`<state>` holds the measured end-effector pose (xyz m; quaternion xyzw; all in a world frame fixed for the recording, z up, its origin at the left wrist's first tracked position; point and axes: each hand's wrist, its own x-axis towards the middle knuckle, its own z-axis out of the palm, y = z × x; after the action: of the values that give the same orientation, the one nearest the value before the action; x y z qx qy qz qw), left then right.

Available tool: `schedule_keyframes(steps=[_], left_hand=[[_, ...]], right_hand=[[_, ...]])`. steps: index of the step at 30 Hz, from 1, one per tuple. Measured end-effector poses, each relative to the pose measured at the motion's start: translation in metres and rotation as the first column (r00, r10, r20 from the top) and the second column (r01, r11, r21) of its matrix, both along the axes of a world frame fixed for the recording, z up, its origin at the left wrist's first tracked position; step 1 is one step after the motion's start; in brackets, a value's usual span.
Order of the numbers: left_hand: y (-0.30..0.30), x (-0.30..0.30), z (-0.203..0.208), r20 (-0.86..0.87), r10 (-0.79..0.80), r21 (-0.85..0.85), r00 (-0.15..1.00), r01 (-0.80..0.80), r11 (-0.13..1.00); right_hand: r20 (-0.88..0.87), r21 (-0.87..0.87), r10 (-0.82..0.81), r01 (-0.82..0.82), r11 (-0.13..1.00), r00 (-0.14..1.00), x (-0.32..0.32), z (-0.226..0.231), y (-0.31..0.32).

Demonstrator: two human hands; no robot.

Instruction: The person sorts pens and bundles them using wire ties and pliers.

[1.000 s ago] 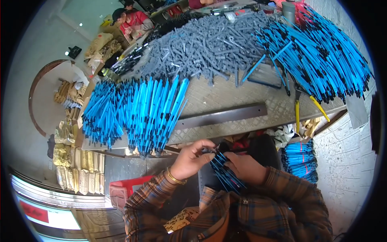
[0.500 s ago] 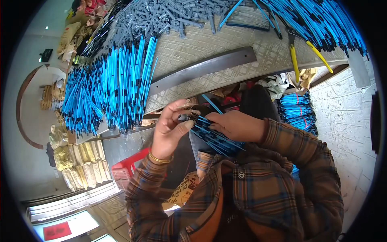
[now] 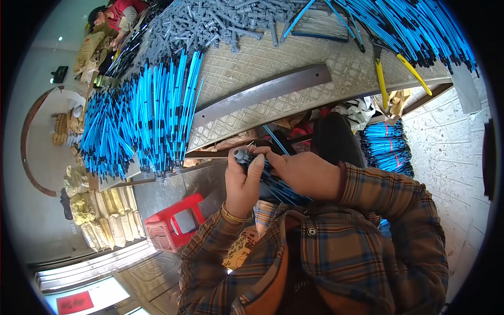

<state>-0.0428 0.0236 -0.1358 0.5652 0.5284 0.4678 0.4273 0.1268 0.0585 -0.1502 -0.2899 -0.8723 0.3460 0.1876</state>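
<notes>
In front of my body my two hands meet, both closed. My left hand (image 3: 241, 184) grips a grey plastic fitting (image 3: 240, 155) between thumb and fingers, with the dark ends of several blue rods (image 3: 281, 190) against it. These rods slant down to the right, passing under my right hand (image 3: 307, 172). My right fingertips are pinched together right beside the fitting. A few thin wires (image 3: 251, 145) stick up there; whether the right fingers hold them is hidden. One more blue rod (image 3: 275, 139) shows beyond the right hand.
The patterned table (image 3: 262, 107) holds a metal bar (image 3: 265, 89), heaped grey fittings (image 3: 210, 23), blue rod bundles (image 3: 160, 110) and yellow-handled pliers (image 3: 382, 79). Tied blue bundles (image 3: 387, 144) lie at right. A red stool (image 3: 168, 223) stands lower left. A co-worker (image 3: 118, 18) sits far left.
My left hand has moved right against my right hand, its raised fingers now closed round the fitting. My right hand has barely shifted. The co-worker has come further into view.
</notes>
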Motion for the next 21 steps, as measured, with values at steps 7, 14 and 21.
schedule_keyframes(steps=[7, 14, 21], left_hand=[[0.007, 0.004, -0.001, 0.111, 0.015, -0.036, 0.994, -0.011, 0.999], [0.014, 0.007, -0.003, 0.407, -0.004, -0.136, 0.913, 0.065, 0.989], [0.018, -0.005, -0.012, 0.437, -0.020, -0.078, 0.899, 0.061, 0.995]], right_hand=[[-0.033, -0.107, 0.020, -0.023, 0.994, 0.999, 0.007, 0.002, 0.005], [-0.087, -0.119, 0.188, -0.198, 0.973, 0.978, 0.014, -0.001, 0.035], [-0.045, -0.100, 0.302, -0.305, 0.947, 0.952, 0.002, -0.007, 0.050]])
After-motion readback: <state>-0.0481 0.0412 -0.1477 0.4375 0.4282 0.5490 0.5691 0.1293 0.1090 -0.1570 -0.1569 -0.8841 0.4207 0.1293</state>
